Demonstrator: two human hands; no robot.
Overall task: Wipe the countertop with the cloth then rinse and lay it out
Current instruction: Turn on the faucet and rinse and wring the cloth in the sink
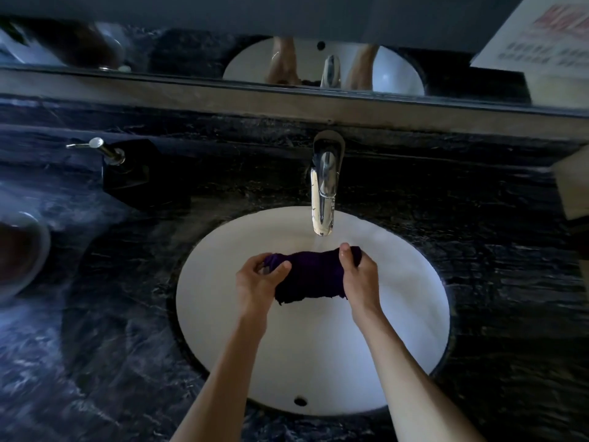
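A dark purple cloth [310, 274], bunched into a roll, hangs over the white oval sink [223, 330] just under the chrome tap [323, 199]. A thin stream of water falls from the spout onto the cloth. My left hand [258, 282] grips the cloth's left end and my right hand [358, 279] grips its right end. Both hands are above the basin. The dark marble countertop [105, 330] surrounds the sink.
A black soap dispenser [127, 169] with a chrome pump stands at the back left. A white bowl [22, 250] sits at the left edge. A cardboard box [573, 186] is at the right edge. A mirror [191, 36] runs along the back, above a stone ledge.
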